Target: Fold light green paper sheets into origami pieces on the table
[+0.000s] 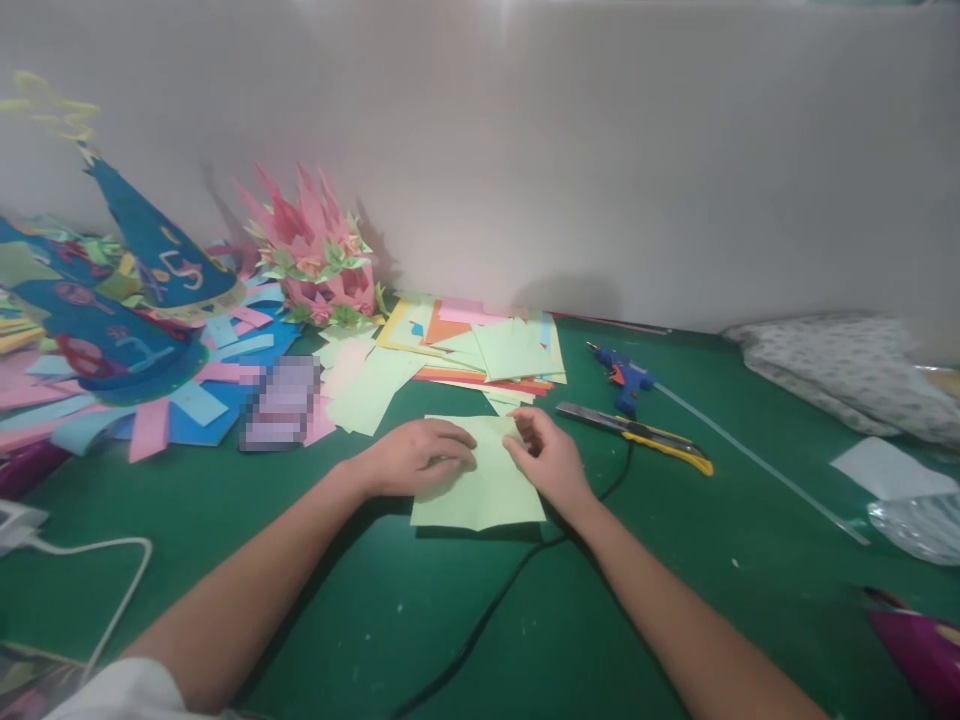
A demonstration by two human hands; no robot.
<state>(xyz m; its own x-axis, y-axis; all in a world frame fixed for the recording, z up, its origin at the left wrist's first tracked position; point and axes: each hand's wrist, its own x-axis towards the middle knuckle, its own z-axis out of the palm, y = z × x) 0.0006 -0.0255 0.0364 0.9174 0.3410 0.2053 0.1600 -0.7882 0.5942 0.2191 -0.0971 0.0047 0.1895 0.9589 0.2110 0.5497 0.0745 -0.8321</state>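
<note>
While reaching in from the near side with both arms, has a pale green sheet (491,495) at the middle of the green worktop (315,600), creased down its centre and slightly raised along the near edge. Rests the left hand (424,457) on the sheet's left part, with grip loosely spread and fingertips on the paper. Curls the right hand (553,462) at the far right edge; cannot tell whether pinching it or only touching.

Beyond the sheet, shows piled coloured paper (521,355). To the right, shows a yellow-handled knife (652,437), a blue glue gun (622,378), a long clear stick (759,461) and a black cord (466,650) running toward the near side. Farther right, shows crumpled clear plastic (916,525), perhaps a bag; cannot make out contents. Behind that, includes a patterned cloth (825,375).

To the left, shows blue cone hats (161,240) fringed with paper strips (199,402), then farther off a pink paper crown (322,250).
</note>
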